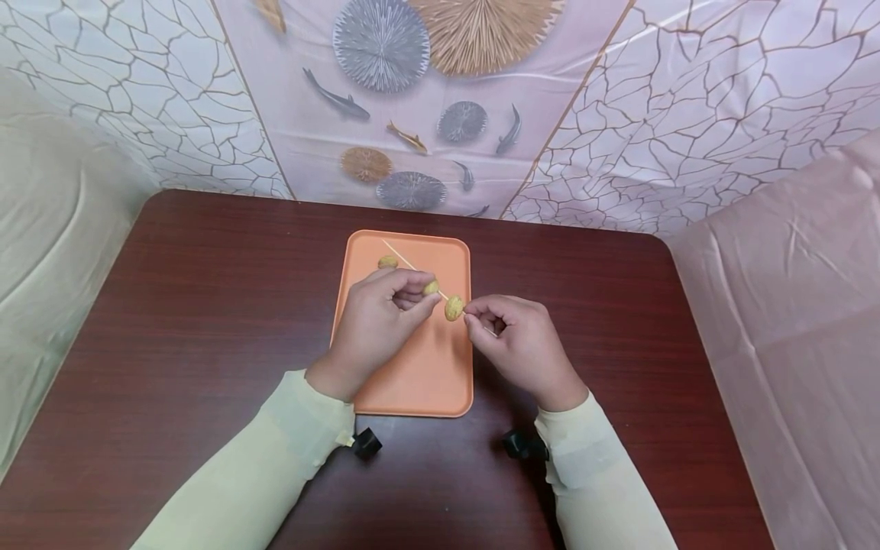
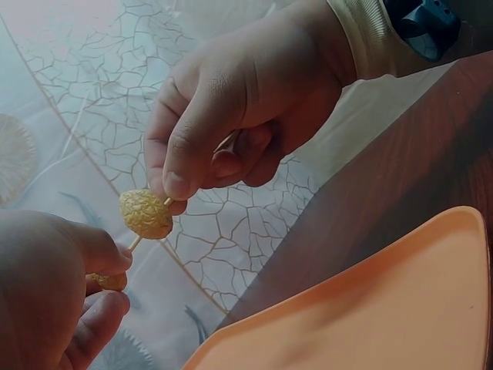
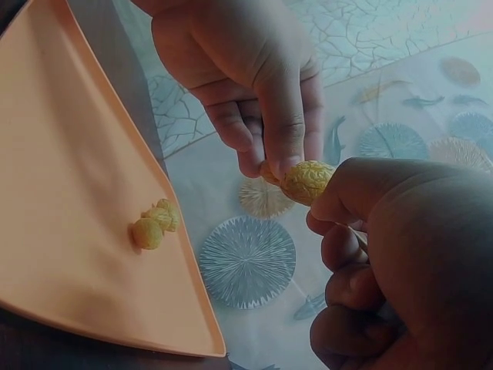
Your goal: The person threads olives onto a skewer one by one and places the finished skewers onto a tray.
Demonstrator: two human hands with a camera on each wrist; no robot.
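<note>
A thin wooden skewer slants over the orange tray. One yellow, wrinkled ball is threaded on it between the hands. My left hand pinches a second yellow ball between thumb and fingertips, at the skewer; the fingers partly cover it. With thumb and index finger, my right hand grips the skewer just beyond the threaded ball, and part of its shaft runs back under the palm. In the right wrist view, small yellow balls lie together on the tray near its rim.
The tray lies on a dark red-brown wooden table. A patterned cloth hangs behind the far edge, and plain pale cloth stands at the right side. Dark wrist devices sit by both sleeves.
</note>
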